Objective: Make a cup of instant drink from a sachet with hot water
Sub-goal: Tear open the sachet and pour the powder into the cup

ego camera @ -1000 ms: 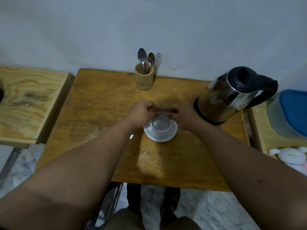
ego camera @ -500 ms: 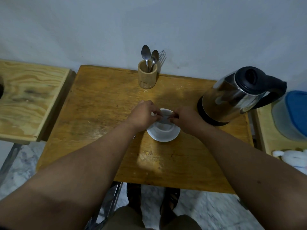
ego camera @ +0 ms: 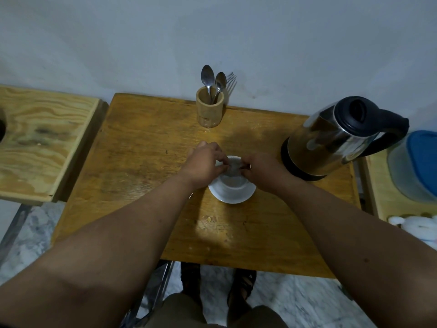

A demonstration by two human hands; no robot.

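Observation:
A white cup (ego camera: pixel 233 179) stands on a white saucer (ego camera: pixel 233 196) in the middle of the wooden table (ego camera: pixel 146 147). Directly above the cup, my left hand (ego camera: pixel 204 163) and my right hand (ego camera: pixel 261 168) both pinch a small grey sachet (ego camera: pixel 233 166), one hand at each end. The sachet is blurred and partly hidden by my fingers. A steel electric kettle (ego camera: pixel 331 143) with a black lid and handle sits at the table's right side.
A wooden holder (ego camera: pixel 210 110) with two spoons and a fork stands at the table's back edge by the wall. A plywood stool (ego camera: pixel 45 140) is at the left. A blue-lidded container (ego camera: pixel 416 166) and a white toy (ego camera: pixel 416 227) lie at the right.
Both hands have stayed together over the cup, lowering the sachet closer to its rim. The camera has tilted slightly.

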